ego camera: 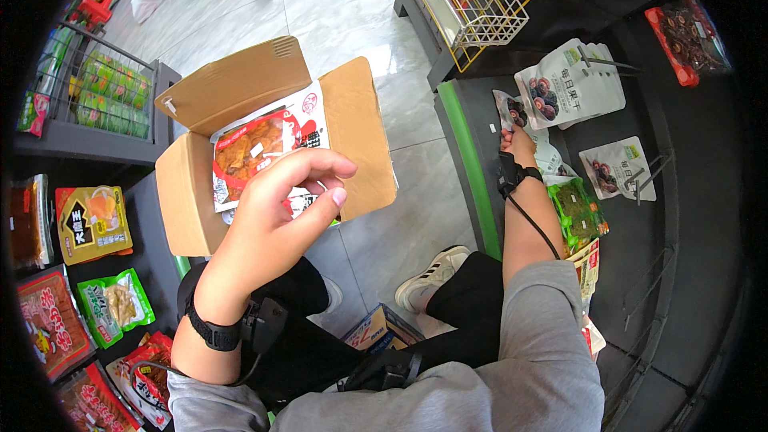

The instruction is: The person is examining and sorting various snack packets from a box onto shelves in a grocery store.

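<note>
My left hand (288,210) is held up in front of an open cardboard box (357,138), its fingers loosely curled and nothing between them. Inside the box lies a white and red snack pouch (255,150) with a clear window, partly hidden by that hand. On the right, my right hand (519,143) grips the edge of a white dried-fruit pouch (514,109) on the green-edged shelf (465,150). More dried-fruit pouches (567,89) hang from a metal hook just beyond it. Another white pouch (549,153) lies beside the wrist, partly covered by the arm.
A single dried-fruit pouch (621,168) hangs on another hook, above a green snack bag (577,210). Packaged foods (115,306) line the left shelf. A wire basket rack (489,24) stands at the top right. Between my feet is a blue and yellow box (381,330).
</note>
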`<action>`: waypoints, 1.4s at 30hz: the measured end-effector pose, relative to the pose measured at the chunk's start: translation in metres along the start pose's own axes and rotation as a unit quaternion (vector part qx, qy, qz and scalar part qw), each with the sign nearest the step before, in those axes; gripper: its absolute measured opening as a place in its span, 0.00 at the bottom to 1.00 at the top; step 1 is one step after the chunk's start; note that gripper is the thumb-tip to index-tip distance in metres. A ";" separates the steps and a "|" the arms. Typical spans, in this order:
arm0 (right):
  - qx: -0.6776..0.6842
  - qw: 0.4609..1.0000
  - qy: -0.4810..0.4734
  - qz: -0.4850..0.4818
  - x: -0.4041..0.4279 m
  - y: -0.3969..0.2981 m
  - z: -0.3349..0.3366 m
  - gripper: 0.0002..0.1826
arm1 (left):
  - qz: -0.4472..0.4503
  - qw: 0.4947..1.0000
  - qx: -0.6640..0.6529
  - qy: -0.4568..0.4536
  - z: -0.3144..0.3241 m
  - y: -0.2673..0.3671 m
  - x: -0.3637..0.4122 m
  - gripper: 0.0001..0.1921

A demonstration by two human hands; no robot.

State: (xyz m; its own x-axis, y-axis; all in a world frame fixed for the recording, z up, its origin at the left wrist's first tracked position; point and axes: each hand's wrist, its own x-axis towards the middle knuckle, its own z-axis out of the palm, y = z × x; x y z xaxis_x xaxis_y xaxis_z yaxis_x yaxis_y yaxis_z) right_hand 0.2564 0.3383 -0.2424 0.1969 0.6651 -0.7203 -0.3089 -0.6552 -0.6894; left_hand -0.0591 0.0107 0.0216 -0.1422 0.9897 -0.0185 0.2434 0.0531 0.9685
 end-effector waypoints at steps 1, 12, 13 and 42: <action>0.009 1.000 -0.002 0.002 0.001 0.002 -0.001 0.05 | 0.004 1.000 0.000 0.002 -0.001 -0.001 0.000 0.10; 0.085 0.995 -0.038 -0.033 -0.025 0.009 -0.024 0.08 | 0.086 0.992 -0.082 0.037 -0.007 0.026 -0.017 0.05; 0.086 0.995 -0.037 -0.032 -0.034 0.008 -0.029 0.08 | 0.100 0.986 -0.124 0.040 -0.008 0.032 -0.024 0.04; -0.008 0.880 -0.430 -0.201 -0.385 0.013 -0.045 0.08 | -0.037 0.992 -0.069 -0.097 0.025 -0.008 -0.033 0.22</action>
State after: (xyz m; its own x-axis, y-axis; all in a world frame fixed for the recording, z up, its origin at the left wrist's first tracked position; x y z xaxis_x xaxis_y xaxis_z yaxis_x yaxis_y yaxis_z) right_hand 0.2185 0.0573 0.0220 -0.4923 0.8647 -0.0995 -0.3598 -0.3063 -0.8813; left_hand -0.0325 -0.0192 0.0088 0.0351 0.9915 -0.1254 0.1028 0.1212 0.9873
